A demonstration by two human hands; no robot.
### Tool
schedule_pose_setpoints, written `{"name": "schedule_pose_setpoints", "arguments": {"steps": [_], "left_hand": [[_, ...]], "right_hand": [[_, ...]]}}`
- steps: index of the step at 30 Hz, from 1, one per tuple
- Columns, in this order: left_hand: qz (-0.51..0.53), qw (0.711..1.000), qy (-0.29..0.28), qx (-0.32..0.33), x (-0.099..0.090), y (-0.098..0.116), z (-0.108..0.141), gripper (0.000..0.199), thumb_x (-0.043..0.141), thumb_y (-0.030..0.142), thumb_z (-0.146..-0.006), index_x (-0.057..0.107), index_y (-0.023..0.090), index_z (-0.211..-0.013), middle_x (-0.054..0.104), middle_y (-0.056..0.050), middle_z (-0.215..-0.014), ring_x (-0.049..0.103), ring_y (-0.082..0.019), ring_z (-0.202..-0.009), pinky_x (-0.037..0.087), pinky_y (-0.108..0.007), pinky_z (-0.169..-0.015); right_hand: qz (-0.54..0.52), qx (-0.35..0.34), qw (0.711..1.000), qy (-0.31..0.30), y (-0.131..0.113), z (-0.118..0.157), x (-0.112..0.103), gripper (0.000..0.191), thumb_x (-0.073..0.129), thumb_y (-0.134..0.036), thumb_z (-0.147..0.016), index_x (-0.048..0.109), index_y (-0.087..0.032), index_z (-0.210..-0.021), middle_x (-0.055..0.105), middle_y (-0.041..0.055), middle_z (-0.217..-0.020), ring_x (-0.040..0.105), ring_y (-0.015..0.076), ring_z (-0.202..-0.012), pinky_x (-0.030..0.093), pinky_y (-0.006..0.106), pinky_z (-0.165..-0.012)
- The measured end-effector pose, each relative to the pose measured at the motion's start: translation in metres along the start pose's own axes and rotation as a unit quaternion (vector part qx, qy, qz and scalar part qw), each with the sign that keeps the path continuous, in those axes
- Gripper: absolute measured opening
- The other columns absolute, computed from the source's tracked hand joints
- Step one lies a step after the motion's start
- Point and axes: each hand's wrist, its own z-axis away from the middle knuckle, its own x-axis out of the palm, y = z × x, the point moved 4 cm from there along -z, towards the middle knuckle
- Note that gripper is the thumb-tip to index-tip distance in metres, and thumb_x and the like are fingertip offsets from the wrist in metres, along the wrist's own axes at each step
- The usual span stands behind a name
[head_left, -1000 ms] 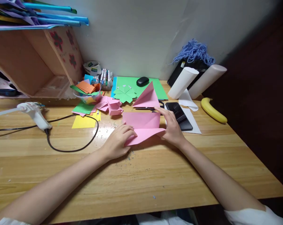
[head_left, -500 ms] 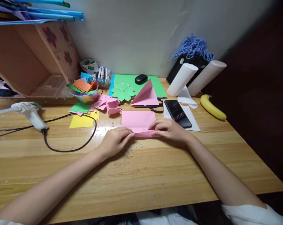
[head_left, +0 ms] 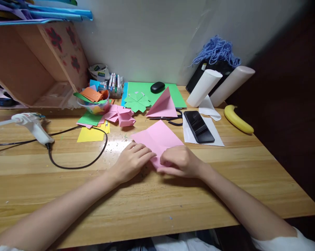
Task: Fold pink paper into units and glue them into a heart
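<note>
A square of pink paper [head_left: 157, 134] lies on the wooden table, turned with one corner toward me and a crease across it. My left hand [head_left: 136, 158] rests over its left edge, holding the sheet with curved fingers and the thumb pointing inward. At the near corner, my right hand [head_left: 181, 161] is closed on the paper, its fingers curled and its thumb low at the edge. Part of the near corner is hidden by the right fingers. Just beyond the sheet stands a folded pink paper piece [head_left: 164, 106], with black-handled scissors [head_left: 176, 122] partly behind it.
A phone [head_left: 198, 127] lies on white paper to the right, near a banana [head_left: 238, 120] and white paper rolls [head_left: 206, 87]. On the left are a glue gun [head_left: 33, 127] with its looped cable, coloured paper scraps [head_left: 91, 134] and folded pink pieces [head_left: 121, 115].
The pink paper has been opened from its near-edge fold and turned so a corner faces me. My right hand has come lower and curled its fingers at that corner.
</note>
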Motion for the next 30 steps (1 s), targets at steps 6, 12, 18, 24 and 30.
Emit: {"name": "schedule_pose_setpoints", "arguments": {"steps": [6, 12, 18, 24, 30], "left_hand": [[0.066, 0.991, -0.022, -0.117, 0.005, -0.016, 0.002, 0.027, 0.05, 0.006, -0.073, 0.06, 0.02, -0.094, 0.059, -0.005, -0.089, 0.051, -0.019, -0.082, 0.039, -0.031, -0.068], [0.096, 0.983, -0.008, -0.154, 0.004, -0.019, 0.002, 0.017, 0.048, 0.017, -0.08, 0.061, 0.02, -0.089, 0.059, -0.005, -0.087, 0.053, -0.018, -0.078, 0.041, -0.03, -0.067], [0.134, 0.966, 0.017, -0.222, 0.005, -0.027, 0.005, 0.017, 0.042, 0.022, -0.085, 0.058, 0.018, -0.086, 0.061, -0.003, -0.076, 0.053, -0.015, -0.068, 0.039, -0.027, -0.06], [0.104, 0.94, 0.043, -0.323, 0.004, -0.035, 0.008, 0.021, 0.047, 0.033, -0.081, 0.052, 0.017, -0.069, 0.054, -0.003, -0.069, 0.048, -0.015, -0.061, 0.036, -0.028, -0.054], [0.063, 0.942, 0.075, -0.321, 0.0, -0.042, 0.007, 0.023, 0.055, 0.028, -0.075, 0.041, 0.018, -0.06, 0.051, -0.009, -0.105, 0.046, -0.025, -0.1, 0.039, -0.04, -0.082]], "right_hand": [[-0.097, 0.086, 0.992, -0.002, 0.039, 0.006, -0.027, 0.029, 0.037, -0.009, -0.079, 0.061, -0.019, -0.094, 0.064, 0.005, -0.098, 0.056, 0.0162, -0.094, 0.042, 0.032, -0.084], [-0.087, 0.118, 0.988, -0.037, 0.056, 0.013, -0.04, 0.046, 0.041, 0.0, -0.067, 0.061, -0.023, -0.101, 0.057, 0.0028, -0.116, 0.046, 0.0185, -0.113, 0.036, 0.039, -0.097], [-0.213, 0.184, 0.956, -0.082, 0.054, 0.014, -0.031, 0.05, 0.06, -0.021, -0.069, 0.051, -0.022, -0.118, 0.049, 0.0062, -0.126, 0.045, 0.0222, -0.116, 0.04, 0.037, -0.094], [-0.191, 0.342, 0.915, 0.094, 0.07, 0.008, -0.001, 0.033, 0.05, -0.045, -0.078, 0.063, -0.015, -0.08, 0.065, 0.0044, -0.08, 0.058, 0.0193, -0.074, 0.045, 0.03, -0.063], [-0.016, 0.334, 0.929, 0.156, 0.065, 0.003, 0.001, 0.025, 0.051, -0.041, -0.079, 0.055, -0.017, -0.072, 0.055, 0.0024, -0.07, 0.05, 0.0162, -0.064, 0.038, 0.028, -0.057]]}}
